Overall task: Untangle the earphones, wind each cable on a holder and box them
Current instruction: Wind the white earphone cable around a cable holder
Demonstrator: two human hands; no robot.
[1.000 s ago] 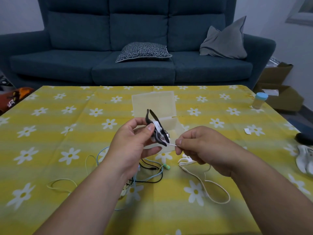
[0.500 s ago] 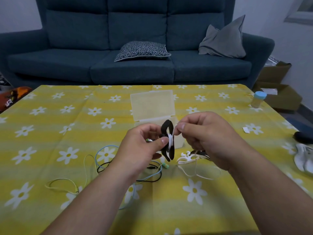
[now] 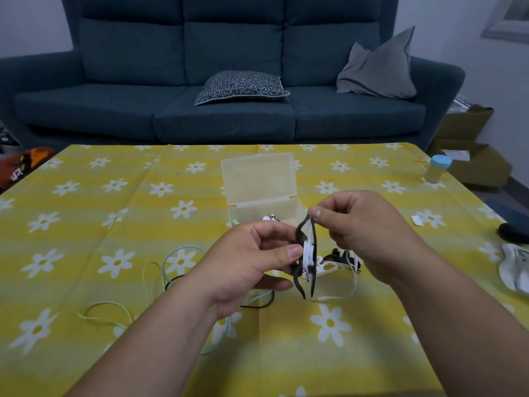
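— Hands first: what is each one doing?
— Left hand pinches a black holder at its middle, thumb on the near face and fingers curled behind it. Right hand presses thumb and forefinger together on the white cable at the holder's top end, its other fingers curled.
— Where is that pair?
— Lifted above the middle of the table, towards its near edge and just in front of the clear box. White turns lie round the holder's waist. The slack hangs in a loop below the right hand, and I cannot tell whether its plug end touches the cloth.
— Now the surroundings, biggest first.
— Dark blue sofa beyond the far edge, with a patterned cushion flat on the seat and a grey cushion leaning in its right corner. Next comes the table under a yellow cloth with white daisies. A cardboard carton sits on the floor past the far right corner.
— And on the table?
— The clear box stands at the middle with its lid upright. Loose cables, blue, pale yellow and black, cross each other near the left forearm. A white object and a black object lie at the right edge, partly cut off. A blue-capped bottle stands near the far right corner. Two spare holders, one white and one black, lie touching below the right hand. A paper scrap lies towards the right edge.
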